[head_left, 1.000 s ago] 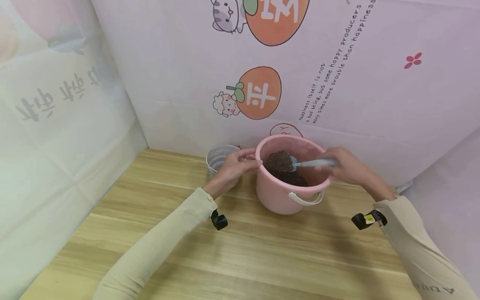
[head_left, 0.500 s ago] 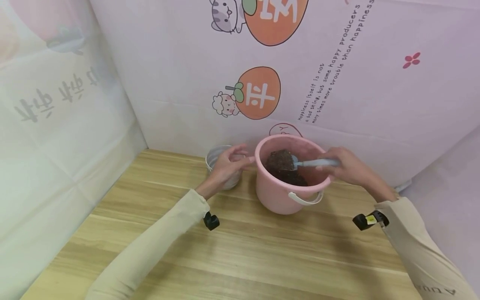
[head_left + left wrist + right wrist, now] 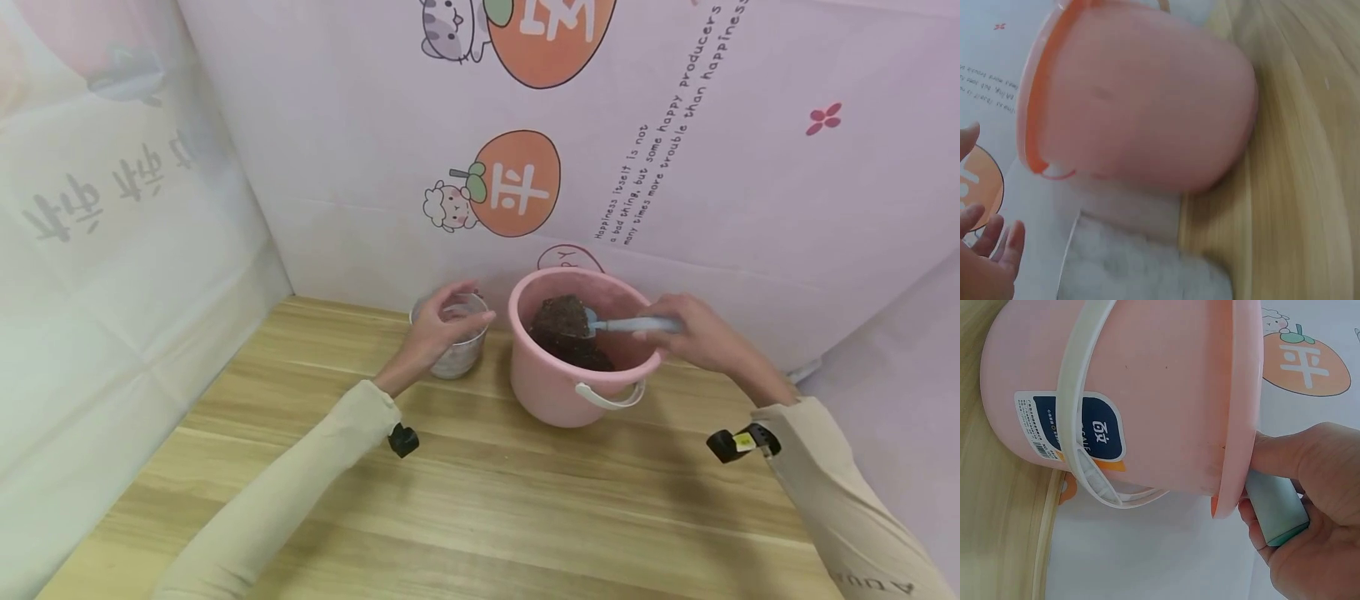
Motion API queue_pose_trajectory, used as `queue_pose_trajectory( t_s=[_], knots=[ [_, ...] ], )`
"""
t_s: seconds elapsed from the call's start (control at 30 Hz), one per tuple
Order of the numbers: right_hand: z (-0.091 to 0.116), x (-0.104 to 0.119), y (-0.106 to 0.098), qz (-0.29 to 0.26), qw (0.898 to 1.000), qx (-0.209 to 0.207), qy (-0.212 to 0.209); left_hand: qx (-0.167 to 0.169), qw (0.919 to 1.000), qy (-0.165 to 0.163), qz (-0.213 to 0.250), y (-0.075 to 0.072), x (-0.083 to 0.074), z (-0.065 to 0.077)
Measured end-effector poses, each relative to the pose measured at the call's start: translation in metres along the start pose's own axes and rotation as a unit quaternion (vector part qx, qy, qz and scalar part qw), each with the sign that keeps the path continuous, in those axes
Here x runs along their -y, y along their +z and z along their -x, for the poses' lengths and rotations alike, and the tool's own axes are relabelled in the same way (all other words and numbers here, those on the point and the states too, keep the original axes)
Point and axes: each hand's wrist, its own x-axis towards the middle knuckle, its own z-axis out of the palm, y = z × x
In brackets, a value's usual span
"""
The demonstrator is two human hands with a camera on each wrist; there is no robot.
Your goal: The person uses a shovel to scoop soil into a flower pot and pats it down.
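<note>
A pink bucket with dark soil inside stands by the back wall. My right hand grips the pale blue handle of a hand trowel over the bucket's right rim. Heaped with soil, the trowel's blade is inside the bucket. Left of the bucket stands a smaller grey pail. My left hand is over the pail's left side, fingers and thumb spread on either side of its mouth. In the left wrist view the pail is blurred and the left hand shows at the edge, holding nothing.
The wooden tabletop spreads in front of both containers. Printed cloth covers the wall close behind them, with more on the left and right. A white carrying handle hangs down the bucket's front.
My left hand has let go of the pink bucket's rim and moved left over the grey pail. The right hand and loaded trowel have stayed nearly in place.
</note>
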Motion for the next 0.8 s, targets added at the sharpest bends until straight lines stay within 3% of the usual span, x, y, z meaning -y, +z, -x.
queue_pose_trajectory(
  t_s=[0.1,0.37,0.5,0.67,0.8],
  knots=[
    [0.001,0.000,0.000,0.003,1.000,-0.006,0.004,-0.016,0.9993,0.015,-0.030,-0.008,0.005,0.001],
    [0.003,0.001,0.002,0.000,1.000,-0.012,-0.003,-0.029,0.9923,-0.007,-0.120,-0.028,0.024,0.004],
    [0.004,-0.002,0.003,0.005,1.000,-0.016,-0.005,-0.039,0.9865,0.002,-0.159,-0.035,0.031,0.006],
    [0.006,-0.003,0.000,0.004,1.000,-0.020,0.002,-0.060,0.9807,0.039,-0.182,-0.039,0.031,0.012],
    [0.008,-0.003,-0.004,0.004,1.000,-0.018,0.017,-0.042,0.9815,0.034,-0.184,-0.043,0.032,0.011]
  ],
)
